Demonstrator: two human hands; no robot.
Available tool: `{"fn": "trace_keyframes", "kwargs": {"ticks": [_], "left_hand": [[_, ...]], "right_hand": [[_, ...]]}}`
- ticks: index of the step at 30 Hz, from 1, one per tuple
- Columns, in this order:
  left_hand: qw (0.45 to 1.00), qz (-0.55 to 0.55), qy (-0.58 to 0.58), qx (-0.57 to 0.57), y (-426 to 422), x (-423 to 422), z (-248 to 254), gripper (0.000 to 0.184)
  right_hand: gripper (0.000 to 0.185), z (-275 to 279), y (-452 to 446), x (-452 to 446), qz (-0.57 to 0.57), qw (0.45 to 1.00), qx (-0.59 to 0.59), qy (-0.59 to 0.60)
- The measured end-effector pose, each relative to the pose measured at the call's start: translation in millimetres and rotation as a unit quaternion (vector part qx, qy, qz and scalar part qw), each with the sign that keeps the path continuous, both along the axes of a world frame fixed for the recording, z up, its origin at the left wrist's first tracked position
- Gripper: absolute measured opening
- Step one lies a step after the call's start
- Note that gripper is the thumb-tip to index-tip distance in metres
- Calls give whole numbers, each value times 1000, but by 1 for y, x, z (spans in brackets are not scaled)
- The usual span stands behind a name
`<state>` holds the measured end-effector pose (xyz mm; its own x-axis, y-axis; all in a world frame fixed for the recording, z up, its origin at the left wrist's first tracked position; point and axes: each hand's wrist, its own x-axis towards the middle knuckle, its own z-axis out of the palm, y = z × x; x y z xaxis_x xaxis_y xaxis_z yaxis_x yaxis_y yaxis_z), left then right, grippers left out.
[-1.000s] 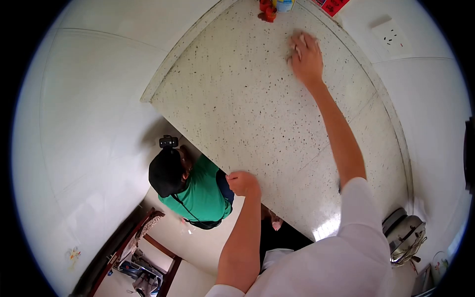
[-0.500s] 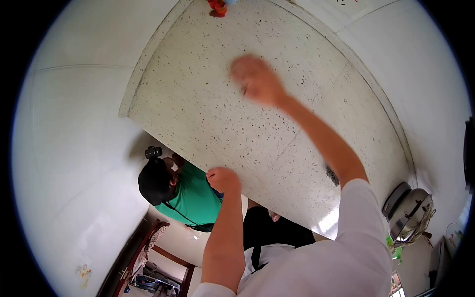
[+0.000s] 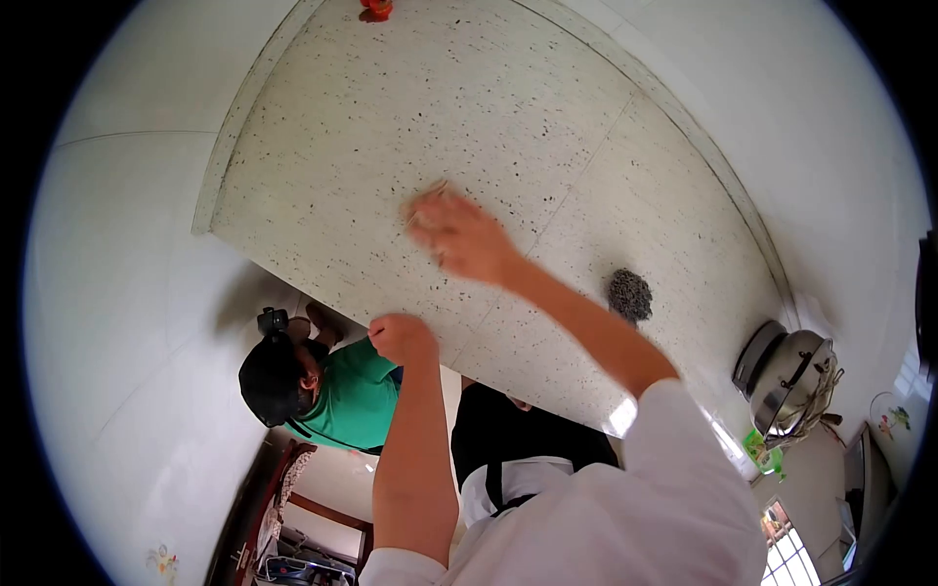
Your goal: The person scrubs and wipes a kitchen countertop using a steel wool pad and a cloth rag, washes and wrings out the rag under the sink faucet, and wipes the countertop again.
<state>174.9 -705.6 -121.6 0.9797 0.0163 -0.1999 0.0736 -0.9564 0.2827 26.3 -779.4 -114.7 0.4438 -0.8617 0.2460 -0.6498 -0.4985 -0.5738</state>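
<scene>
My right hand (image 3: pixel 459 232) is over the speckled countertop (image 3: pixel 410 117), blurred, its fingers bent over a pale crumpled cloth (image 3: pixel 426 200) pressed on the surface; the cloth is mostly hidden under the fingers. At the counter's front edge, my left hand (image 3: pixel 404 339) is closed in a loose fist, and whatever it may grip cannot be made out. A grey, scrubber-like fuzzy clump (image 3: pixel 629 296) lies on the counter to the right of my right forearm.
A person in a green shirt (image 3: pixel 347 396) and black cap is below the counter's left front edge. Red objects (image 3: pixel 375 10) stand at the far end. Metal cookware (image 3: pixel 787 376) sits at the right, beside a green packet (image 3: pixel 761 451). White walls (image 3: pixel 127 215) flank the counter.
My right hand has swept from the counter's far end toward its front-left edge with the cloth. My left hand stays near the front edge. The view has shifted, and the grey clump now shows fully.
</scene>
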Motion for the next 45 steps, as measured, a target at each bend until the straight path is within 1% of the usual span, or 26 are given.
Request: {"fn": "trace_keyframes", "kwargs": {"ticks": [1,2,3,4,6,9,10,13,14,15,17,19,20,21,24,26,27,29,31,32,34,36,37,40,42,45], "left_hand": [[1000,-6,3,13,0,0,0,51],[1000,-6,6,9,-3,-2,-1,51],[1000,-6,-1,3,-4,-4,-1,51],[1000,-6,-11,3,-1,-1,-1,52],[1000,-5,5,14,-3,2,0,51],[999,4,49,14,-5,-3,18,53],[997,9,75,-4,-7,-5,22,56],[998,11,66,20,-2,0,15,55],[997,-3,71,17,-5,1,17,55],[998,3,61,16,-7,1,15,55],[999,10,48,23,-10,-10,30,55],[999,-8,51,-7,1,8,-5,55],[999,-12,51,-17,7,9,-8,55],[998,-16,50,-27,12,8,-11,55],[999,21,32,9,-4,-4,10,54],[998,14,52,-16,-3,1,6,53],[998,13,52,-19,0,3,3,53],[996,-43,47,-64,6,3,-2,53],[997,-7,52,-48,-9,-5,18,54],[998,25,57,-18,-9,-10,28,54],[996,-19,76,-48,4,3,3,54],[997,-1,65,-36,2,3,5,53],[997,-1,69,-38,-1,1,10,53],[991,20,123,-43,6,6,8,53],[992,-69,104,-10,25,25,-26,48],[956,-268,56,107,37,38,-45,41]], "right_hand": [[47,2,-22,-26,-1,999,11,39],[41,4,-47,-55,-34,994,-65,81],[36,-5,-89,-84,-58,994,-94,14],[32,13,-115,-103,-178,982,48,43],[26,-9,-151,-129,-335,939,-61,48],[22,0,-154,-55,-380,923,-59,4],[19,0,-142,-12,-346,923,62,-153],[26,-26,-44,107,-102,980,-43,-167],[36,-23,-11,111,-11,990,-83,-110],[36,-15,-5,91,-23,991,-84,-102],[40,9,17,26,83,990,29,-110],[37,-30,-25,-45,-68,991,40,-108],[34,-23,-48,-88,-156,987,-29,-18],[33,-1,-71,-125,-263,959,105,15],[37,-1,-105,-166,-426,903,-23,44],[33,-23,-88,-139,-423,888,-87,161],[41,-15,-58,-102,-409,909,-2,78],[54,-5,20,-19,-356,934,22,26],[52,-26,110,36,-234,965,83,-85],[50,8,129,26,-90,992,87,-30],[44,21,112,-5,-90,990,101,-49],[46,13,82,-46,-145,986,11,80],[45,14,57,-74,-224,971,80,17],[41,7,-16,-161,-459,883,29,97],[39,-19,-64,-189,-573,808,-54,123],[41,-40,-126,-153,-515,840,-62,163]]}}
